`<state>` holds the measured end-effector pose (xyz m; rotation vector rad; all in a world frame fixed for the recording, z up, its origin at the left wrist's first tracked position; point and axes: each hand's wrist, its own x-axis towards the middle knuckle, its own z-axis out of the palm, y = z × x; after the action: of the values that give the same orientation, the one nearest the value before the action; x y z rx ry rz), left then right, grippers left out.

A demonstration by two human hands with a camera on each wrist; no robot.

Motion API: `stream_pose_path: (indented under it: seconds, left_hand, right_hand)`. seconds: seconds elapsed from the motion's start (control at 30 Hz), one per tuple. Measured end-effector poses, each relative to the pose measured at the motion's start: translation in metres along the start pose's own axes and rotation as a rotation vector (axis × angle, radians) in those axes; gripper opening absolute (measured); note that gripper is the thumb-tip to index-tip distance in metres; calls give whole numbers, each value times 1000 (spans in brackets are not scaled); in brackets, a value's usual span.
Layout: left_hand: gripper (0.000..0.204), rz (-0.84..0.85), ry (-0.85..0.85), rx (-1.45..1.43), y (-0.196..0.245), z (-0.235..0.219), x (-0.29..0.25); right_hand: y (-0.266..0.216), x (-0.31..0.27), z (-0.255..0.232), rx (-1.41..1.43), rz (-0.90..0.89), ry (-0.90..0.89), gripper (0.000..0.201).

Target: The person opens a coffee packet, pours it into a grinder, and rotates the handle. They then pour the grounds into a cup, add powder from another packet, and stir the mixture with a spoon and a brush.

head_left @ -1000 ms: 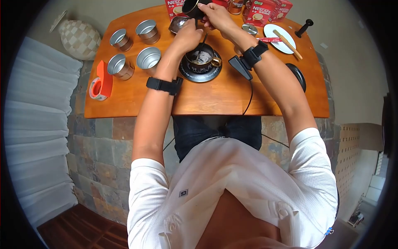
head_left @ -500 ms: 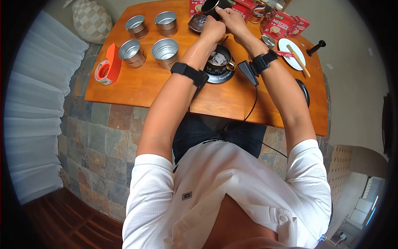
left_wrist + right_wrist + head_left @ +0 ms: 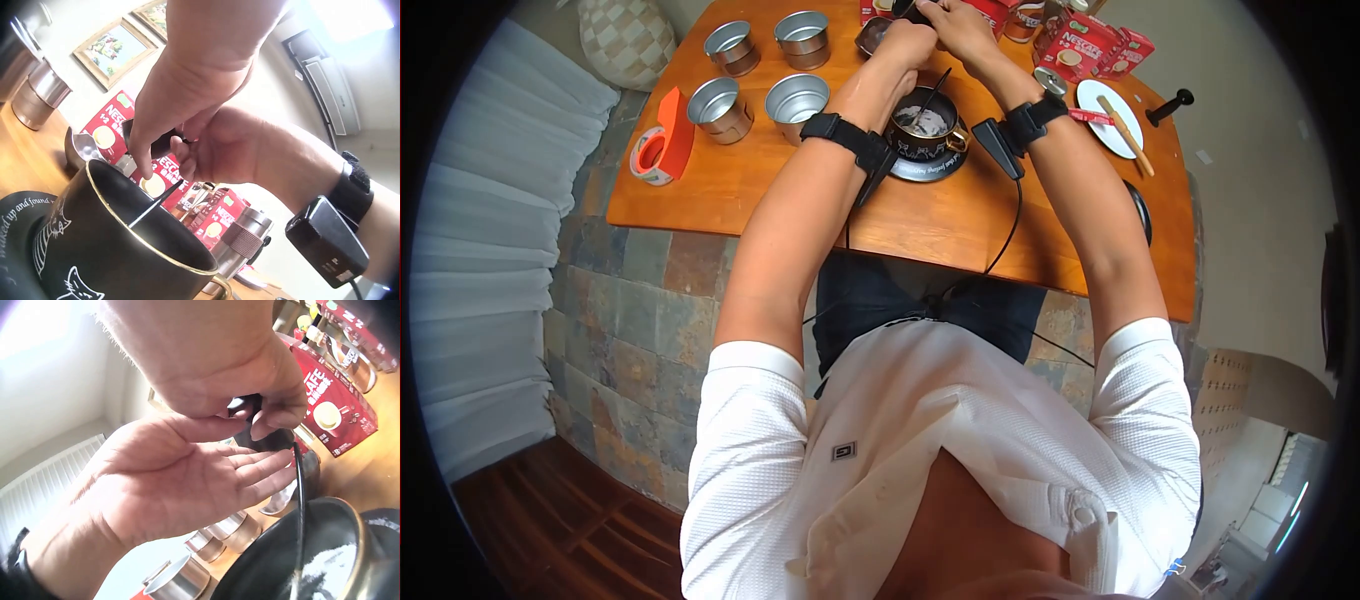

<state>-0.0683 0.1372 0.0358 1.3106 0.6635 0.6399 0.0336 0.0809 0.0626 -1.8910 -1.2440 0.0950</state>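
Note:
My right hand [image 3: 962,30] grips a small black cup [image 3: 269,439] with bent fingers. Held palm up beneath it is my left hand [image 3: 187,487], fingers straight, their tips right at the cup's underside. Nearer to me, a larger black mug [image 3: 94,231] with white cat drawings and a gold rim stands on a black saucer [image 3: 928,172] with white lettering. White powder [image 3: 328,569] shows inside the mug, and a thin dark stirring stick [image 3: 300,506] leans up out of it. The forearms and hands partly hide the small cup in the head view.
Several metal cups [image 3: 720,112] stand at the left, beside an orange tape roll [image 3: 662,150]. A small dark dish [image 3: 870,36] lies behind my left hand. Red Nescafe boxes [image 3: 1083,48] line the back. At the right are a white plate [image 3: 1122,140] and a black-handled tool [image 3: 1172,106].
My left hand has moved forward, away from the mug and under the small black cup. The right hand keeps hold of that cup. The head view has shifted, so the table sits higher.

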Motion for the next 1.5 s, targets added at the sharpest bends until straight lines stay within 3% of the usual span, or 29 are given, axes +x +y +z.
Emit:
stream_pose_path:
  seconds: [0.2,0.47,0.63,0.73,0.77,0.9,1.03,1.5]
  left_hand:
    - [24,-14,-117,-79,-1,-6,12]
    - [27,-17,-114,-159,13,-3,-15]
    - [27,-18,-139,-223,16,-4,-17]
    - [28,-16,-154,-239,18,-3,-20]
    - [28,-29,-154,-233,18,-2,-21]
    - [29,-38,-118,-257,10,3,-14]
    - [8,-30,-19,-310,13,14,-23]
    - [10,-11,-61,-366,7,6,-22]
  right_hand:
    - [-28,-9,-13,-33,76,-3,49]
    - [-37,-17,-16,17,150,24,40]
    - [-44,-19,-25,-24,159,-9,43]
    - [-27,-4,-2,-167,95,61,45]
    - [-25,-5,-9,-88,144,-30,49]
    - [-22,-5,-13,-145,73,-29,51]
    - [-18,-2,-14,-160,48,-46,51]
    - [-22,-3,-9,-181,12,-21,50]
